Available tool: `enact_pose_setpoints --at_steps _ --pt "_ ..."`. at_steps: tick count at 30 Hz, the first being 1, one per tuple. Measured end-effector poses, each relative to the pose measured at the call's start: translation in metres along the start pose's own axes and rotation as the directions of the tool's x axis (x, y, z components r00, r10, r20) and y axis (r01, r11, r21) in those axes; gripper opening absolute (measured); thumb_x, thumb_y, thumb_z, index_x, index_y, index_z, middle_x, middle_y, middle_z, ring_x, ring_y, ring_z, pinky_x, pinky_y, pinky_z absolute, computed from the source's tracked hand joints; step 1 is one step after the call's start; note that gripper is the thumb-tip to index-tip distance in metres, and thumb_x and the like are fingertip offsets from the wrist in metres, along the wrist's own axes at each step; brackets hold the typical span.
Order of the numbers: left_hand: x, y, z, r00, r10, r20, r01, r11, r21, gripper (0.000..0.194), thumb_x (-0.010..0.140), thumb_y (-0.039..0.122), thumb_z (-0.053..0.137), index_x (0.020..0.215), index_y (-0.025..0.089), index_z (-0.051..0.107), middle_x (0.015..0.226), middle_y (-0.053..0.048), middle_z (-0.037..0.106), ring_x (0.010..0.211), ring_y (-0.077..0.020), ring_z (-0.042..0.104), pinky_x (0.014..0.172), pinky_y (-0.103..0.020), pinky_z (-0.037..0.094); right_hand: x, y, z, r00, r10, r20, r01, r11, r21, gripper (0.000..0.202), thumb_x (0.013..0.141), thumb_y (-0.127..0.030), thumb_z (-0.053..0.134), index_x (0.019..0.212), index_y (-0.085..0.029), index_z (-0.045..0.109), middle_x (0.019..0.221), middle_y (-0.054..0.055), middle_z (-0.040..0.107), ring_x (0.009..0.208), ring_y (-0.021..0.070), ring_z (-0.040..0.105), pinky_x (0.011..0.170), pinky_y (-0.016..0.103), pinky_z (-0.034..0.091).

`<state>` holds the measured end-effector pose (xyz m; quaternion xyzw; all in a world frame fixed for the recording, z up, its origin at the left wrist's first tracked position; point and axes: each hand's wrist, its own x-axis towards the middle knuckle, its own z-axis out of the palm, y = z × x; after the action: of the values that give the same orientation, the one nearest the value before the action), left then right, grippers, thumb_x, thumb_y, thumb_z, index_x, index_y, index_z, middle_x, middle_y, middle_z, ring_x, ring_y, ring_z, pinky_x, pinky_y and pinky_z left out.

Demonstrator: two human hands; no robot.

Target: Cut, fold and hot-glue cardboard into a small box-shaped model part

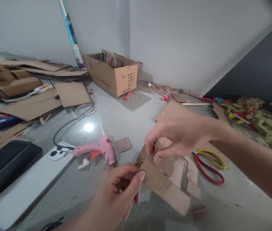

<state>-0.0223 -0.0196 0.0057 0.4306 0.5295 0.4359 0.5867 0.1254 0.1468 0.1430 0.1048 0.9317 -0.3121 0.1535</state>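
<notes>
Near the lower middle, my left hand (119,189) pinches the left end of a cardboard piece (167,189) between thumb and fingers. My right hand (174,134) reaches over the same piece from the right, with its thumb and fingers closed near the piece's upper left edge. What the right fingertips grip is too small to tell. More cut cardboard strips (191,176) lie under and beside the piece. A pink glue gun (97,149) rests to the left of my hands. Scissors with red and yellow handles (210,166) lie to the right.
A white phone (27,186), a black case (8,163) and a white earbud (83,164) lie at left. Behind stands a cardboard box (116,77). Cardboard sheets (37,99) fill the back left; a pile of green sticks (265,123) is at right.
</notes>
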Motion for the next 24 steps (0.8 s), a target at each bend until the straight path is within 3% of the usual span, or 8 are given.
enact_pose_setpoints --at_steps 6,9,14,20,24 --pt "0.000 0.002 0.000 0.999 -0.039 0.009 0.038 0.998 0.058 0.038 0.092 0.053 0.055 0.077 0.018 0.061 0.050 0.004 0.056 0.029 -0.0038 0.035 0.030 -0.015 0.025 -0.002 -0.003 0.004 1.000 -0.015 -0.013 0.014 0.999 -0.045 0.011 0.088 -0.009 0.068 0.092 -0.018 0.073 0.094 -0.003 0.077 0.086 0.0135 0.067 0.077 0.024 0.048" --pt "0.003 0.004 -0.002 0.998 0.067 0.002 -0.066 0.980 0.185 0.036 0.093 0.046 0.054 0.070 0.018 0.059 0.047 0.004 0.053 0.032 -0.0056 0.038 0.033 -0.016 0.026 -0.002 -0.003 0.007 1.000 -0.015 -0.010 0.015 0.999 -0.041 0.012 0.088 -0.008 0.067 0.091 -0.018 0.073 0.094 -0.001 0.077 0.087 0.0148 0.067 0.076 0.025 0.048" --pt "0.003 0.008 -0.009 0.961 0.278 0.005 -0.254 0.870 0.424 0.040 0.097 0.036 0.047 0.063 0.018 0.057 0.045 0.003 0.053 0.039 -0.0076 0.046 0.039 -0.017 0.031 -0.002 -0.006 0.013 0.998 0.048 -0.038 -0.050 0.998 -0.045 0.016 0.088 -0.007 0.064 0.089 -0.021 0.071 0.087 -0.004 0.075 0.079 0.0141 0.065 0.069 0.025 0.047" --pt "0.002 0.016 -0.020 0.854 0.520 -0.026 -0.405 0.694 0.595 0.011 0.093 0.025 0.054 0.087 0.019 0.061 0.052 0.006 0.055 0.041 -0.0085 0.049 0.040 -0.017 0.037 -0.013 -0.013 0.028 0.984 0.115 -0.133 -0.128 0.987 -0.093 0.017 0.087 -0.009 0.064 0.084 -0.026 0.068 0.086 -0.006 0.074 0.088 0.0156 0.065 0.069 0.027 0.045" --pt "0.002 0.022 -0.035 0.865 0.500 0.043 -0.422 0.678 0.603 0.018 0.092 0.019 0.051 0.107 0.021 0.060 0.062 0.004 0.061 0.049 -0.0103 0.056 0.044 -0.017 0.045 -0.017 -0.011 0.036 0.977 0.126 -0.171 -0.137 0.989 -0.051 0.019 0.086 -0.009 0.064 0.085 -0.028 0.067 0.086 -0.006 0.074 0.090 0.0173 0.067 0.072 0.030 0.047"
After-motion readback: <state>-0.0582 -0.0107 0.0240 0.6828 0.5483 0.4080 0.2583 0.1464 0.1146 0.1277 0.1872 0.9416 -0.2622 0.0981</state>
